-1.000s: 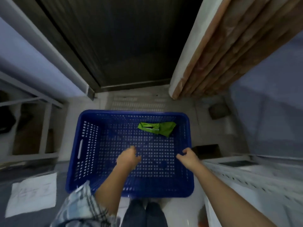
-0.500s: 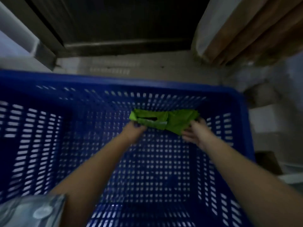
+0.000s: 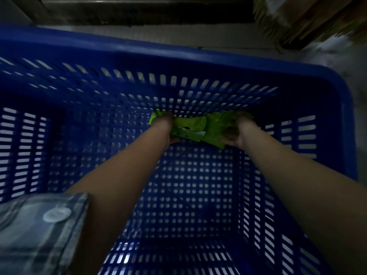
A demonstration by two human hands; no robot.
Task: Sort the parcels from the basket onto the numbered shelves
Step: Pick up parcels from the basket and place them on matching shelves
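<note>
At the far wall of the blue basket [image 3: 178, 54], right of centre on the perforated floor, lies one green parcel [image 3: 195, 129]. The left hand [image 3: 165, 129] grips its left end, fingers curled over it; the right hand [image 3: 238, 132] grips its crumpled right end. Count: one basket, one parcel, two hands. The basket floor near and left of the parcel is bare. A plaid sleeve [image 3: 39, 231] sits at near left.

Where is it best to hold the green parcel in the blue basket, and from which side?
Take the green parcel at its two short ends, coming from above: it lies soft and crumpled along the basket's far wall. The left hand and right hand grip there.
</note>
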